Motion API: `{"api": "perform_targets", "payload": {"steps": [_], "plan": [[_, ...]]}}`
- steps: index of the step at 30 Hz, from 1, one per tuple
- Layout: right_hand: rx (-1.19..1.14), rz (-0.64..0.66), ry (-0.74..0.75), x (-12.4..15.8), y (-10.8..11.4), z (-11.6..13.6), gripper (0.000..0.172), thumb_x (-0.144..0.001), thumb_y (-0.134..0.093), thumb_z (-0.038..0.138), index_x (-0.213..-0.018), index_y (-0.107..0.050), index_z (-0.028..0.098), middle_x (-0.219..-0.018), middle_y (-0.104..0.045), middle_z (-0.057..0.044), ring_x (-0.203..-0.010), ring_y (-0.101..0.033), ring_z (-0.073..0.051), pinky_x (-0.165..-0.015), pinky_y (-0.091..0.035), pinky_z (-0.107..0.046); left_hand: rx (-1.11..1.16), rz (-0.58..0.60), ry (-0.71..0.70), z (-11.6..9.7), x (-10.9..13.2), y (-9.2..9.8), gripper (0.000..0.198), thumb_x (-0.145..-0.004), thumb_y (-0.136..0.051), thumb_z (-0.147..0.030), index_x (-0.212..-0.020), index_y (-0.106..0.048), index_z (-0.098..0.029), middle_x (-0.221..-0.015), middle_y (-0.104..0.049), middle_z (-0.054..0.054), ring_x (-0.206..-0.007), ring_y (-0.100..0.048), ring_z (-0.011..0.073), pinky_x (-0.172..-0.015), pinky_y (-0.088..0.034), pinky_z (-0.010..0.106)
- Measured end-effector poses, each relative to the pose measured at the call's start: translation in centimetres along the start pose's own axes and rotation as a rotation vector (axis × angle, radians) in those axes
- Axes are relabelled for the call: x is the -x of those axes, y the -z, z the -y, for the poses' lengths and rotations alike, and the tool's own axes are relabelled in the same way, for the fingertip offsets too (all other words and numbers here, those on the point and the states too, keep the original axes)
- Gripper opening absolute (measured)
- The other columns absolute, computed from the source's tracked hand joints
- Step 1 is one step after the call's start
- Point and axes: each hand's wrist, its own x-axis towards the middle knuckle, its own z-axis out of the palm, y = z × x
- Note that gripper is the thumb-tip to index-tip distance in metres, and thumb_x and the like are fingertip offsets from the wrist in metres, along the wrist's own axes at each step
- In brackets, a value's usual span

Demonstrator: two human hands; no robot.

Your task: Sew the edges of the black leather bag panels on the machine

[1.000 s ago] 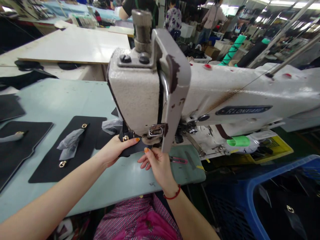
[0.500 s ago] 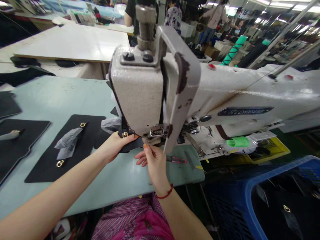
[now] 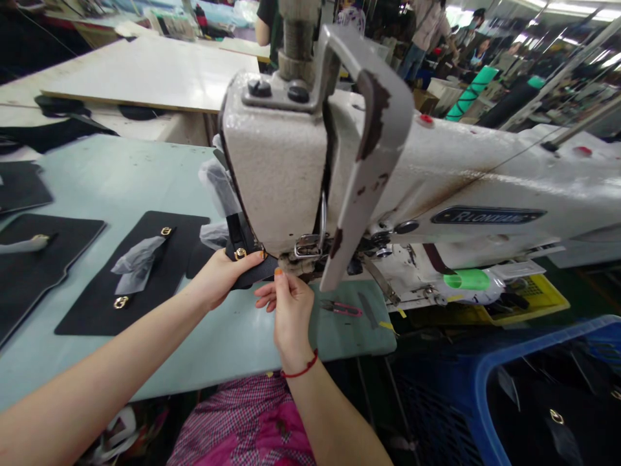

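Observation:
Beside the head of a white sewing machine, my left hand is closed on a black leather-like panel, thumb on top. The panel carries a gold buckle and a strap wrapped in clear plastic. Its right end lies close to the presser foot area, partly hidden by the machine. My right hand is at the panel's near right edge, thumb and forefinger pinched together, other fingers loosely extended leftward. What the pinch holds is too small to make out.
More black panels with gold buckles lie on the pale green table to the left. Pink-handled thread snips and a flat blade rest right of my hand. A blue basket with black pieces stands lower right.
My right hand has shifted slightly left, leaving more of the snips visible. More of the plastic-wrapped strap shows beside the machine head. The camera view has moved a little.

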Motion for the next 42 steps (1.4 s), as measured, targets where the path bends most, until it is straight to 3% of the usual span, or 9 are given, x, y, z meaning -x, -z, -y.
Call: {"api": "perform_targets", "payload": {"steps": [3, 9, 15, 24, 28, 31, 36, 42], "plan": [[-0.013, 0.005, -0.002, -0.1, 0.2, -0.1, 0.042, -0.089, -0.049, 0.042, -0.057, -0.055, 0.016, -0.054, -0.066, -0.001, -0.038, -0.056, -0.009, -0.038, -0.032, -0.016, 0.046, 0.003, 0.04, 1.0, 0.5, 0.1, 0.037, -0.063, -0.082, -0.033, -0.088, -0.074, -0.007, -0.083, -0.075, 0.011, -0.069, -0.065, 0.0198, -0.065, -0.054, 0.032], [-0.042, 0.013, -0.03, 0.0, 0.5, 0.1, 0.044, -0.088, -0.05, 0.041, -0.053, -0.055, 0.016, -0.048, -0.062, 0.0, -0.035, -0.05, -0.007, -0.038, -0.032, -0.017, 0.118, -0.147, -0.033, 2.6, 2.4, -1.0, 0.037, -0.064, -0.082, -0.036, -0.089, -0.073, -0.009, -0.09, -0.074, 0.009, -0.072, -0.065, 0.0189, -0.07, -0.054, 0.031], [-0.039, 0.029, -0.065, 0.2, 1.1, 0.7, 0.042, -0.085, -0.051, 0.042, -0.05, -0.053, 0.017, -0.043, -0.056, 0.002, -0.031, -0.043, -0.006, -0.035, -0.031, -0.017, 0.207, -0.329, -0.084, 3.3, 4.5, -3.2, 0.035, -0.063, -0.082, -0.033, -0.09, -0.074, -0.013, -0.094, -0.074, 0.007, -0.077, -0.066, 0.0195, -0.073, -0.055, 0.03], [0.086, 0.154, -0.06, -0.7, 3.8, 1.9, 0.044, -0.085, -0.054, 0.04, -0.048, -0.05, 0.017, -0.039, -0.05, 0.003, -0.03, -0.037, -0.005, -0.034, -0.026, -0.017, 0.174, -0.622, -0.095, 5.4, 7.6, -7.5, 0.047, -0.073, -0.075, -0.045, -0.106, -0.07, -0.012, -0.111, -0.07, 0.013, -0.098, -0.067, 0.0255, -0.093, -0.051, 0.041], [0.177, 0.219, -0.004, -1.2, 5.1, 2.4, 0.046, -0.086, -0.056, 0.039, -0.046, -0.048, 0.017, -0.038, -0.047, 0.004, -0.032, -0.036, -0.005, -0.036, -0.026, -0.017, 0.23, -0.616, -0.179, 5.6, 9.0, -9.6, 0.045, -0.079, -0.071, -0.04, -0.117, -0.065, -0.017, -0.124, -0.066, 0.01, -0.118, -0.059, 0.026, -0.107, -0.043, 0.04], [0.243, 0.218, 0.018, -1.4, 5.7, 3.0, 0.046, -0.086, -0.056, 0.04, -0.047, -0.048, 0.017, -0.037, -0.044, 0.005, -0.032, -0.035, -0.005, -0.037, -0.026, -0.017, 0.288, -0.545, -0.137, 5.6, 9.8, -10.6, 0.047, -0.081, -0.069, -0.04, -0.124, -0.061, -0.021, -0.131, -0.062, 0.007, -0.124, -0.055, 0.0254, -0.109, -0.042, 0.038], [0.379, 0.212, 0.069, -1.3, 6.0, 4.0, 0.05, -0.087, -0.054, 0.041, -0.044, -0.044, 0.018, -0.036, -0.043, 0.004, -0.034, -0.037, -0.006, -0.039, -0.028, -0.018, 0.283, -0.46, -0.141, 6.2, 10.4, -11.5, 0.046, -0.088, -0.058, -0.042, -0.132, -0.054, -0.027, -0.142, -0.053, 0.004, -0.129, -0.051, 0.0245, -0.111, -0.041, 0.038], [0.46, 0.254, 0.112, -1.5, 6.4, 4.6, 0.052, -0.09, -0.051, 0.043, -0.045, -0.044, 0.018, -0.037, -0.042, 0.005, -0.035, -0.037, -0.006, -0.042, -0.029, -0.018, 0.332, -0.421, -0.102, 6.0, 10.5, -11.9, 0.05, -0.087, -0.058, -0.045, -0.133, -0.053, -0.025, -0.14, -0.054, 0.006, -0.133, -0.047, 0.0258, -0.113, -0.038, 0.039]]}}
